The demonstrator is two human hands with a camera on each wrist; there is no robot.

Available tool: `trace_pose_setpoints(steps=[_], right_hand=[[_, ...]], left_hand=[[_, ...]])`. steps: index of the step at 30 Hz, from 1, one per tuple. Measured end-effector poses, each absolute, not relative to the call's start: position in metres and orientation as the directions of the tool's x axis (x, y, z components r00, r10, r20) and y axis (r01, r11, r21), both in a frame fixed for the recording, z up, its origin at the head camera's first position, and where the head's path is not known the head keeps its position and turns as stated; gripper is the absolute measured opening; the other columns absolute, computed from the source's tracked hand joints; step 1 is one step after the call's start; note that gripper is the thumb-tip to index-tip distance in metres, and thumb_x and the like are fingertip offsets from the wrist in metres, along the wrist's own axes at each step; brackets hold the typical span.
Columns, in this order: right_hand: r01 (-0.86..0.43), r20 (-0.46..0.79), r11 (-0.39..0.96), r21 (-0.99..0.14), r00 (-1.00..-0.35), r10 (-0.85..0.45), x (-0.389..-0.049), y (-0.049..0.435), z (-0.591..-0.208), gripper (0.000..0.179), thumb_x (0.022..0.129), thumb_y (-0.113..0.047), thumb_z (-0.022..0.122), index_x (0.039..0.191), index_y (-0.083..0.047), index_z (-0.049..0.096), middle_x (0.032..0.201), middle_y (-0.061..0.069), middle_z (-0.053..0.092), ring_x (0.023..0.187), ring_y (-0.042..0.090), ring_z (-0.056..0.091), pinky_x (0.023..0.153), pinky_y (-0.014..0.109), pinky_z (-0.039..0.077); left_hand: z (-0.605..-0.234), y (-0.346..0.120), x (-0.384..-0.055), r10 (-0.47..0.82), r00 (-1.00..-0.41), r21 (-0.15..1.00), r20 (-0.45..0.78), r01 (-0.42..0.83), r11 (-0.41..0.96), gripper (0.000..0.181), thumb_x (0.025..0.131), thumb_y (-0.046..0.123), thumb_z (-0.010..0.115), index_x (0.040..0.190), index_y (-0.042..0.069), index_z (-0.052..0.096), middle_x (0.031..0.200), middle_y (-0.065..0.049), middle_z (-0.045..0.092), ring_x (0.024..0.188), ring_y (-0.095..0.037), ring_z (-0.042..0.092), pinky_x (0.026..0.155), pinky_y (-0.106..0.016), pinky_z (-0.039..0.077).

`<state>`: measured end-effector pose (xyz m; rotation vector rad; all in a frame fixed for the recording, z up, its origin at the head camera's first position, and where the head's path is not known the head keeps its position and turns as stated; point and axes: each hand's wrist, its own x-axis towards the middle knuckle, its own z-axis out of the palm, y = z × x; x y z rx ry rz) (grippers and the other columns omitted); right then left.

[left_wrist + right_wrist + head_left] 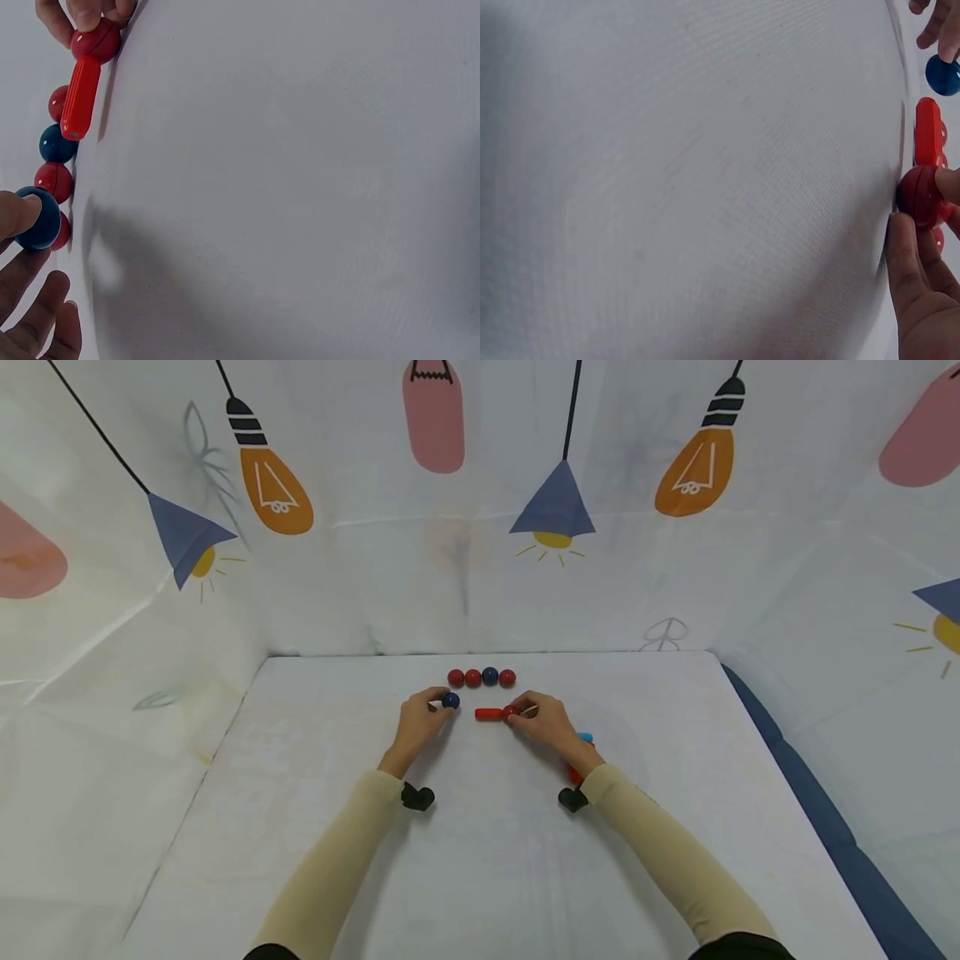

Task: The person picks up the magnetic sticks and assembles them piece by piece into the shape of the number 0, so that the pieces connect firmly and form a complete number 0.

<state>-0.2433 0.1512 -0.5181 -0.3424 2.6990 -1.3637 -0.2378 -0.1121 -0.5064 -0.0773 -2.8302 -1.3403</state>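
Note:
Between thumb and fingers my left hand (418,724) pinches a glossy dark blue ball (451,700), just in front of the left end of a row of balls. My right hand (545,720) pinches a red ball (510,712) low over the white table. A short ribbed red rod (488,714) joins that ball and points left, toward the blue one. In the left wrist view the rod (80,97) meets the ball (97,41) end-on. From the right wrist, the right thumb and fingers show around the red ball (919,196).
Behind the hands, red balls (472,678) and one dark blue ball (490,676) stand in a row near the table's (480,860) far edge. Red pieces (576,774) and a light blue piece (585,737) lie partly hidden by the right wrist. Printed white cloth hangs behind.

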Motion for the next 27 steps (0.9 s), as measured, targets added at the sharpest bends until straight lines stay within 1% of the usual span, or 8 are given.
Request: trace_pose_setpoints(steps=[8,12,19,27], right_hand=[[-0.145,0.005,0.582,-0.800,-0.972,-0.236,-0.243,0.151,-0.516,0.025,0.095,-0.021,0.074,0.116,-0.008,0.070,0.117,0.012,0.074,0.103,0.028,0.073,0.093,0.043,0.059],[-0.132,-0.002,0.584,-0.801,-0.975,-0.224,-0.242,0.150,-0.514,0.025,0.095,-0.021,0.074,0.116,-0.007,0.070,0.117,0.013,0.074,0.103,0.028,0.072,0.093,0.043,0.059],[-0.131,0.004,0.576,-0.807,-0.976,-0.217,-0.244,0.150,-0.519,0.026,0.095,-0.021,0.074,0.116,-0.006,0.070,0.118,0.012,0.074,0.103,0.028,0.073,0.092,0.042,0.060],[-0.135,0.001,0.575,-0.807,-0.974,-0.227,-0.243,0.150,-0.519,0.026,0.095,-0.021,0.074,0.117,-0.006,0.070,0.118,0.013,0.074,0.103,0.028,0.073,0.092,0.043,0.059]], left_hand=[[-0.508,-0.105,-0.231,0.045,-0.999,0.788,0.025,0.047,0.614,0.042,0.096,0.013,0.072,0.136,0.007,0.065,0.131,-0.016,0.070,0.107,-0.030,0.065,0.095,-0.043,0.055],[-0.509,-0.103,-0.228,0.043,-0.999,0.791,0.021,0.043,0.610,0.042,0.096,0.012,0.072,0.136,0.007,0.065,0.130,-0.016,0.070,0.109,-0.030,0.065,0.096,-0.043,0.055],[-0.511,-0.100,-0.223,0.061,-0.997,0.798,0.043,0.071,0.598,0.041,0.095,0.010,0.073,0.134,0.004,0.066,0.128,-0.018,0.071,0.110,-0.032,0.067,0.097,-0.045,0.056],[-0.512,-0.097,-0.221,0.052,-0.999,0.803,0.012,0.041,0.594,0.042,0.095,0.012,0.073,0.136,0.006,0.065,0.129,-0.017,0.071,0.108,-0.031,0.067,0.096,-0.045,0.056]])
